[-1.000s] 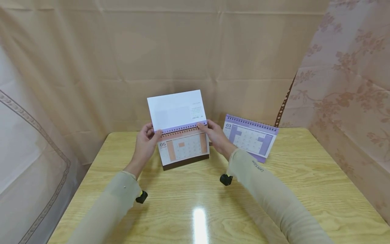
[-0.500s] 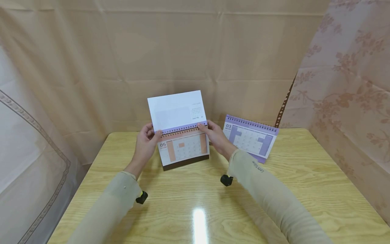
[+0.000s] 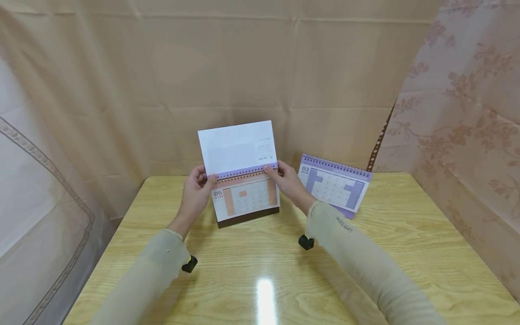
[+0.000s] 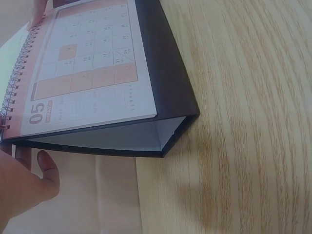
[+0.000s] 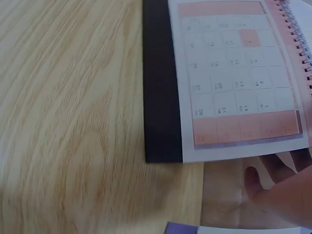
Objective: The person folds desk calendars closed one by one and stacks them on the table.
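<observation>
A desk calendar (image 3: 245,198) showing an orange 05 page stands on its dark tent base on the table. Above its spiral rises a white page (image 3: 233,146), purple along its lower punched edge, with upside-down print. My left hand (image 3: 194,194) grips the calendar's top left corner, thumb in front on the purple strip and fingers behind. At the top right corner, my right hand (image 3: 290,183) pinches it likewise, thumb on the strip. In the left wrist view the calendar's open side (image 4: 122,134) shows; curled fingers (image 4: 48,168) lie behind it.
A second, purple desk calendar (image 3: 335,185) showing 03 stands to the right, close to my right forearm. The wooden table (image 3: 227,271) ends at beige cloth (image 3: 227,67) behind, with a flowered curtain (image 3: 459,113) at the right.
Both hands keep their hold at the top corners of the orange calendar. The white page's top edge has tilted very slightly to the right. The purple calendar has stayed in place.
</observation>
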A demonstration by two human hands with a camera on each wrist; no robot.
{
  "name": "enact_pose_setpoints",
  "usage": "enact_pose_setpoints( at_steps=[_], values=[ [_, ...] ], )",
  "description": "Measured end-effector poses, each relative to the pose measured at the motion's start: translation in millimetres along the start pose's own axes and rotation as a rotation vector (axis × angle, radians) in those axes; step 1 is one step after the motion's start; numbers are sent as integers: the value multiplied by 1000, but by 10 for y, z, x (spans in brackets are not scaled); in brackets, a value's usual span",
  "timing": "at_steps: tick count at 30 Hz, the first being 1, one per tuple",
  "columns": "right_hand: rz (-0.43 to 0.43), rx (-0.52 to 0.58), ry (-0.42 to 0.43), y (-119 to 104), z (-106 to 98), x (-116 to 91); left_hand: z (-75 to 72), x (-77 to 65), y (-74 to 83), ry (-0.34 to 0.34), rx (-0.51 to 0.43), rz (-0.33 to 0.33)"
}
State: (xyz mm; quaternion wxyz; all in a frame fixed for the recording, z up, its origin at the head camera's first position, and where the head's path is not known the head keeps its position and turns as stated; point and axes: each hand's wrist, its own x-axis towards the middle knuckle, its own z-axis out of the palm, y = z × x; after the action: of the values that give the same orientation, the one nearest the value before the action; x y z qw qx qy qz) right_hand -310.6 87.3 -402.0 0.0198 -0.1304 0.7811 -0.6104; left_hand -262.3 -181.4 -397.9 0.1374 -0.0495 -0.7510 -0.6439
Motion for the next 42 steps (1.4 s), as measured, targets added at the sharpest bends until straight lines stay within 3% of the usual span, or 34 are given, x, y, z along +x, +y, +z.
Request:
enact_pose_setpoints(
  at_steps=[6,15,24,37,42],
  values=[
    [-88,-154,27,8,12,-22,4,-10,-10,-4,13,45],
    [-118,-232,65,66,21,-54,16,-23,0,-17,50,58],
    [-120,-224,64,72,14,-58,52,-181,356,-22,92,59],
    [-111,-193,48,81,17,-34,59,-216,360,-4,115,88],
    [-103,-172,48,68,-4,-35,69,-155,219,13,134,114]
  ],
)
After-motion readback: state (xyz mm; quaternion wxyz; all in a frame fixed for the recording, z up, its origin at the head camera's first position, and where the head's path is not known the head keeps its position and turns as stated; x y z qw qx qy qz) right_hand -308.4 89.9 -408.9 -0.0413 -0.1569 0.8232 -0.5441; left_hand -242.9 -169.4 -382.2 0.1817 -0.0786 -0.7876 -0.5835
